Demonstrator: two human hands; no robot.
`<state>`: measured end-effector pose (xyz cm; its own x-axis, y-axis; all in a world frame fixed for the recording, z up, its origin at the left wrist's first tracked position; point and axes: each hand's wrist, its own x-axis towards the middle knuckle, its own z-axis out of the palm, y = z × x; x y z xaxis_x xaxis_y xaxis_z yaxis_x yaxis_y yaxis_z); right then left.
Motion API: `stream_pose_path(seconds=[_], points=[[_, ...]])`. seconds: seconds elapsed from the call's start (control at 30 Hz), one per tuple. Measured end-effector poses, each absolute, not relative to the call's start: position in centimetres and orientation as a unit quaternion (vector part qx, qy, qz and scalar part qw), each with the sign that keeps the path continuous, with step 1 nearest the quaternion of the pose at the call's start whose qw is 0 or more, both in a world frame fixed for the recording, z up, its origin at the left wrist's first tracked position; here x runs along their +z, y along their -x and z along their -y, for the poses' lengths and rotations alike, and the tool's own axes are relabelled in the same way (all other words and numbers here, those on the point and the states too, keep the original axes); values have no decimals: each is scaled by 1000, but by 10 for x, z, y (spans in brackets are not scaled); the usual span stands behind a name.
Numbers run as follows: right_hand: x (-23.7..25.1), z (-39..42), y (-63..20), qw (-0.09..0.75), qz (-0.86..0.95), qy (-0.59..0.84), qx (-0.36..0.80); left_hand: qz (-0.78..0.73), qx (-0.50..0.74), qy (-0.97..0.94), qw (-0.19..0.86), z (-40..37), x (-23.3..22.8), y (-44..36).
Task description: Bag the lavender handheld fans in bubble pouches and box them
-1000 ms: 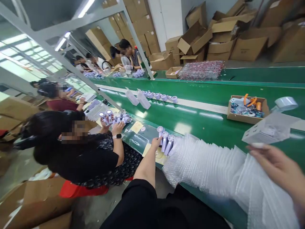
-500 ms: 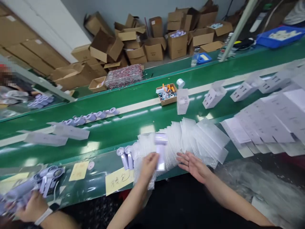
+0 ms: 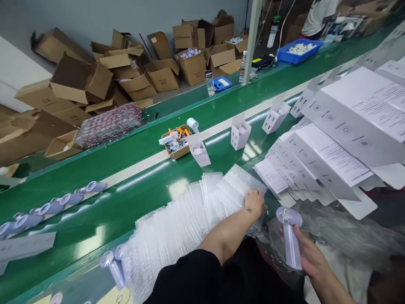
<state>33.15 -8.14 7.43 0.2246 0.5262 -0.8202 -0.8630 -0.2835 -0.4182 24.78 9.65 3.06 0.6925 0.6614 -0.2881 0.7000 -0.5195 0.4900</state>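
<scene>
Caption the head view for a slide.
Left hand on bubble bags, right hand holding a lilac fan beside the green belt.

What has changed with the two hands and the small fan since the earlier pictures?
The purple fan passed from the left hand to the right hand, which now holds it by the handle, off to the right. The left hand reached onto the bubble bags. The bags, conveyor belt and white boxes stayed.

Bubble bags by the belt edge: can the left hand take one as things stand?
Probably yes. The left hand already rests on the bubble bags, nothing lies over them, and the right hand holds the purple fan off to the side.
</scene>
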Motion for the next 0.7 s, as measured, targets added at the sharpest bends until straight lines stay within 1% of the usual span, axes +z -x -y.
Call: stream_pose_path(seconds=[0.13,0.27,0.37,0.43,0.5,0.57,0.7], points=[[63,83,-337,585,-158,506,614,-370,-49,-870,323,-105,15,-253],[66,53,-344,563,-102,488,659,-367,-27,-857,360,-118,28,-236],[72,20,-346,541,-37,461,702,-382,53,-807,447,-121,47,-219],[76,2,-342,529,4,449,720,-434,131,-722,522,-120,59,-206],[79,-8,-335,513,28,459,725,-480,190,-648,560,-119,70,-192],[82,-12,-326,495,32,480,723,-475,236,-651,542,-117,79,-179],[90,-11,-308,474,35,511,716,-329,307,-802,392,-109,89,-161]])
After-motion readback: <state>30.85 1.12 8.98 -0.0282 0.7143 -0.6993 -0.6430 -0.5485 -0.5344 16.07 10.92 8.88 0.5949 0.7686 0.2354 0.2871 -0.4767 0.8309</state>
